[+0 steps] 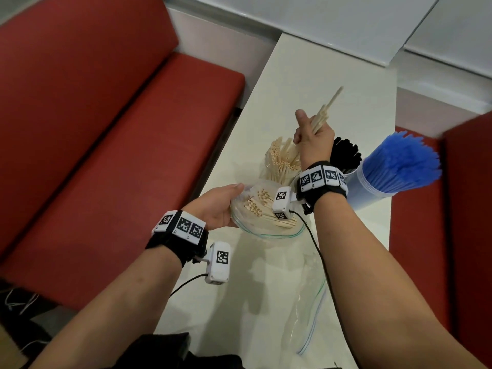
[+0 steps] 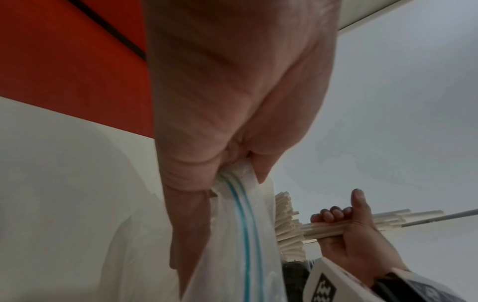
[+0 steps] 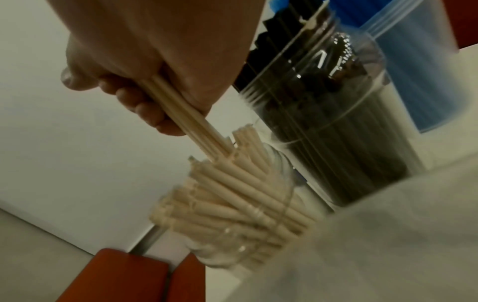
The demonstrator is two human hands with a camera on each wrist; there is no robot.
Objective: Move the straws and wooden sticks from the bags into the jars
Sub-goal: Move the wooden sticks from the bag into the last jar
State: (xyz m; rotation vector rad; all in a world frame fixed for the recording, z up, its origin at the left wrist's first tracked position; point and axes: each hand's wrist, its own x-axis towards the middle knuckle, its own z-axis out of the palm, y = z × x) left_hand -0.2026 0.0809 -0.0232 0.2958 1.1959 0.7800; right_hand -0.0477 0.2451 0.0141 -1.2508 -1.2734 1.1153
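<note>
My left hand (image 1: 222, 205) pinches the rim of a clear zip bag (image 1: 269, 230) and holds it open above the white table (image 1: 306, 75); cream straws (image 1: 257, 205) lie inside. In the left wrist view the hand (image 2: 232, 114) grips the bag's blue zip edge (image 2: 244, 220). My right hand (image 1: 310, 133) grips a bundle of cream straws (image 1: 323, 114), tilted, with their lower ends at the clear jar of cream straws (image 1: 282, 162). The right wrist view shows this hand (image 3: 139, 90), its straws (image 3: 191, 126) and the jar (image 3: 232, 206).
A jar of black straws (image 1: 346, 155) stands just right of the cream jar, and a clear holder of blue straws (image 1: 394, 171) is further right. Flat clear bags (image 1: 308, 294) lie on the near table. Red bench seats (image 1: 106, 129) flank the table.
</note>
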